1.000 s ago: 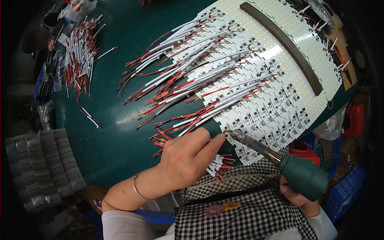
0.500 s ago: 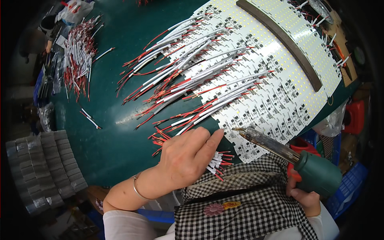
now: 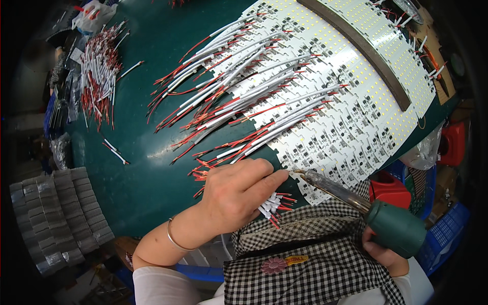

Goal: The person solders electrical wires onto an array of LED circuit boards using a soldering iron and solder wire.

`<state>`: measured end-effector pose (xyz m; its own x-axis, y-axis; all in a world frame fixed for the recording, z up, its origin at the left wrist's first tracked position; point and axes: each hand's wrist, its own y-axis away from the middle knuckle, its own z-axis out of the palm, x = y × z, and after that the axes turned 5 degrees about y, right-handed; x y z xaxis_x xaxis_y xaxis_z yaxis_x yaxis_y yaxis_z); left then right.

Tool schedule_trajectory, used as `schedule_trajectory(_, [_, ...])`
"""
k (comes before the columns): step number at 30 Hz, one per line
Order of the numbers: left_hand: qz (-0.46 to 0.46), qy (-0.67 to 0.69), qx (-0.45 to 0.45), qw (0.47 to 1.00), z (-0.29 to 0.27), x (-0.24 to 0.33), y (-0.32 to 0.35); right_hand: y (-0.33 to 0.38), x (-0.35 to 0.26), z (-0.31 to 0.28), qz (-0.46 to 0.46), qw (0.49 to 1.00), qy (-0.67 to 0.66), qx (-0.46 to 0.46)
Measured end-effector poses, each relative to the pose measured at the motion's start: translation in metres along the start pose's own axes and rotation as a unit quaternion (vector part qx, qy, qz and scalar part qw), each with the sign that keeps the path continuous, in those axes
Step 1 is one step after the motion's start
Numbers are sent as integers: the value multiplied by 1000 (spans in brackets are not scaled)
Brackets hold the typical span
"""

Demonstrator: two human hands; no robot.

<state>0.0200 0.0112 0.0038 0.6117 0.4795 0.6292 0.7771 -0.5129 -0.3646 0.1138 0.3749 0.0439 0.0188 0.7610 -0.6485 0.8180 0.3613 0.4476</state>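
My left hand is closed over a bundle of short red and white wires, whose ends stick out on both sides of it. Its index finger and thumb come together by the lower corner of a white LED circuit board sheet; anything tiny between them is too small to make out. My right hand, partly hidden behind the green handle, grips a soldering iron. The iron's tip points left, right beside my left fingertips at the board's edge. Rows of red and white wires lie across the sheet's left part.
A dark curved bar rests on the boards. At the far left of the green table lies a pile of loose wires; stacked grey strips stand nearer. A red stool and blue baskets are at the lower right.
The soldering iron has shifted slightly left and down, bringing its tip close to my left fingertips. My left fingertips have moved a little right and down. The whole view has shifted slightly.
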Motion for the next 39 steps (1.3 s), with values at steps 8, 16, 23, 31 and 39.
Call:
schedule_trajectory(8, [29,-7,18,999,0,1,-2,3,11,6,-50,995,30,75])
schedule_trajectory(16, [44,-37,28,998,2,4,-4,18,-11,10,69,968,-170,170])
schedule_trajectory(23, [1,-37,-14,999,-2,12,-3,-5,-39,-4,117,871,-437,190])
schedule_trajectory(31, [-71,84,137,984,-10,16,-8,1,-27,-5,108,870,-450,171])
schedule_trajectory(39, [-24,-67,14,997,-6,15,-18,3,-4,8,31,896,-394,203])
